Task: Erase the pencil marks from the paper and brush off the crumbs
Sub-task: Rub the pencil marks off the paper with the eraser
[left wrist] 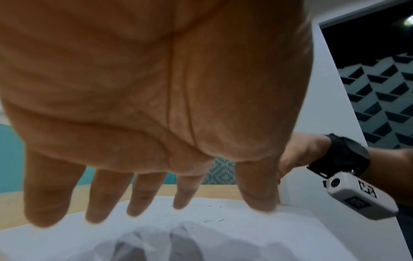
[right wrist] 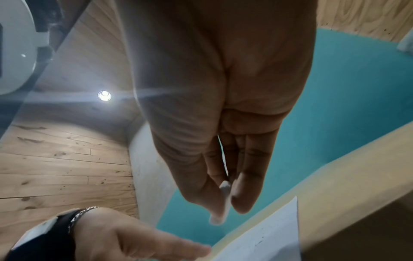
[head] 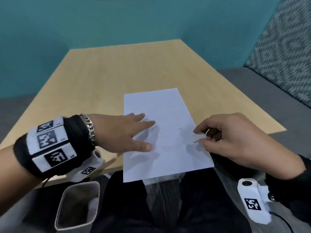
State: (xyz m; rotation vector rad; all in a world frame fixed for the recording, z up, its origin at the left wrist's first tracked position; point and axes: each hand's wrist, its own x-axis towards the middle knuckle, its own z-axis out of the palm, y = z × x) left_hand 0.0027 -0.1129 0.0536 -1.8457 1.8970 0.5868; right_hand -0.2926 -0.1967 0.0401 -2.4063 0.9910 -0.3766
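A white sheet of paper [head: 168, 145] lies at the near edge of the wooden table [head: 101, 81], its near end hanging over my lap. Faint pencil marks and small dark crumbs [head: 164, 135] show near its middle. My left hand [head: 127, 132] is over the sheet's left side, fingers straight and spread, fingertips [left wrist: 181, 203] just above or on the paper. My right hand [head: 227, 140] hovers at the sheet's right edge and pinches a small white eraser [head: 197, 137] between thumb and fingers; the eraser [right wrist: 224, 199] is held off the paper.
A clear empty plastic container [head: 77, 206] sits low at my left, beside my lap. A teal wall stands behind the table. A grey seat with a patterned backrest [head: 286, 56] runs along the right.
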